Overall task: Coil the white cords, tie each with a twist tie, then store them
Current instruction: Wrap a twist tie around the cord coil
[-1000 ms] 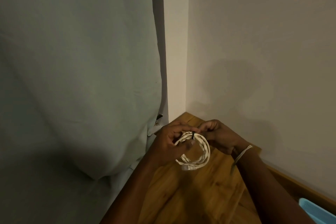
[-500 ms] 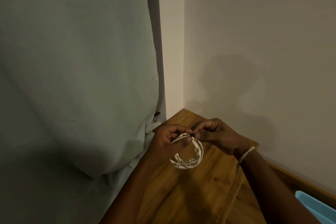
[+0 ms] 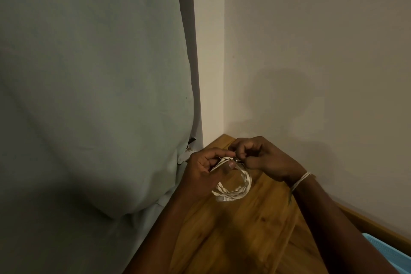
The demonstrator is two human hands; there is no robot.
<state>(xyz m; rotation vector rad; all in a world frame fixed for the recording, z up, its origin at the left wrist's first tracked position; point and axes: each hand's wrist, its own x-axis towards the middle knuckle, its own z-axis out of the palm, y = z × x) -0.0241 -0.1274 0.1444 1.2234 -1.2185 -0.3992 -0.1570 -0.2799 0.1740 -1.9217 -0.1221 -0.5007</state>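
Note:
A white cord point(image 3: 239, 190) is wound into a small round coil and hangs over the wooden table point(image 3: 233, 236). My left hand point(image 3: 205, 168) grips the top of the coil between thumb and fingers. My right hand point(image 3: 264, 157) pinches a dark twist tie point(image 3: 236, 158) at the coil's top, right against the left fingertips. Most of the tie is hidden by my fingers. A pale string band circles my right wrist.
A grey-green curtain point(image 3: 93, 95) hangs at the left, reaching down beside the table. Pale walls meet in a corner behind the hands. A light blue container point(image 3: 391, 249) shows at the lower right edge.
The coil has tilted flatter and its top has slipped deeper between my fingers. The dark tie, plainly visible a second ago, is now mostly covered by both hands' fingertips.

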